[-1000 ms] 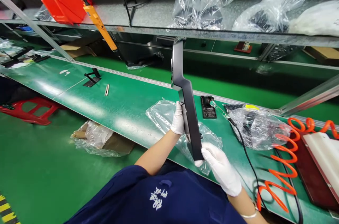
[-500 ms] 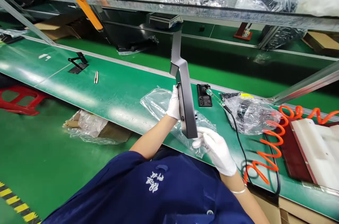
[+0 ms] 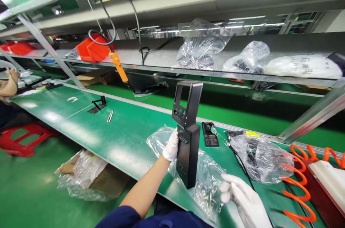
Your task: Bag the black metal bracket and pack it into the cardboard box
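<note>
My left hand [image 3: 171, 146], in a white glove, grips a long black plastic stand piece [image 3: 187, 133] at its middle and holds it upright above the green bench [image 3: 126, 131]. The piece has a rectangular opening at its top and its broad face is turned toward me. My right hand [image 3: 244, 201], also gloved, hovers to the lower right with fingers spread, holding nothing. It is just above a crumpled clear plastic bag [image 3: 205, 181] lying on the bench under the piece.
A second clear bag with dark parts [image 3: 258, 156] and a black cable lie to the right, beside an orange coiled hose [image 3: 302, 185]. A small black part [image 3: 209, 134], a black bracket [image 3: 97, 105] and an orange hanging tool [image 3: 118, 66] are farther back. Another person's arm [image 3: 8, 86] shows far left.
The black piece has turned from edge-on to face-on. My right hand has let go of its lower end and moved off to the right. The camera has tilted up.
</note>
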Demonstrator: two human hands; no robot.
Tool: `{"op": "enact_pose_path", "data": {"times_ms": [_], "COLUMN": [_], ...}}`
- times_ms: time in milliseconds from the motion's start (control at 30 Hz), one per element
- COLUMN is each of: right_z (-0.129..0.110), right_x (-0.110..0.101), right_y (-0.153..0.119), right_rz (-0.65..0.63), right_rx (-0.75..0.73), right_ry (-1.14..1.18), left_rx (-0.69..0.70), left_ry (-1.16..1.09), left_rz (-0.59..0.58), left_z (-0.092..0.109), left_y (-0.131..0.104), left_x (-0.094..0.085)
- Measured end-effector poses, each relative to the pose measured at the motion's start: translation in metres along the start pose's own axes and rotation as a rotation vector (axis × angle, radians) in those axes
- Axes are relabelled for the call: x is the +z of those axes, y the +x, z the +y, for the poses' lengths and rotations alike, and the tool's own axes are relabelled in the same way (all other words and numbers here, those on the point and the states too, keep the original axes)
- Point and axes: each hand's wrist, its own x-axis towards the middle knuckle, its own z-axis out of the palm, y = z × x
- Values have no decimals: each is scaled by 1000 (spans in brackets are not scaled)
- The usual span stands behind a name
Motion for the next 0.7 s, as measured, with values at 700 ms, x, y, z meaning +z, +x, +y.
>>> {"op": "enact_pose_path", "data": {"times_ms": [700], "right_z": [-65], "right_x": [-82], "right_y": [0], "right_rz": [529], "right_rx": [-650], "right_ry": [-627], "left_rx": [669], "left_ry": [1403], "left_rz": [-753], "left_z": [80], "left_y": [-20], "left_x": [55]}}
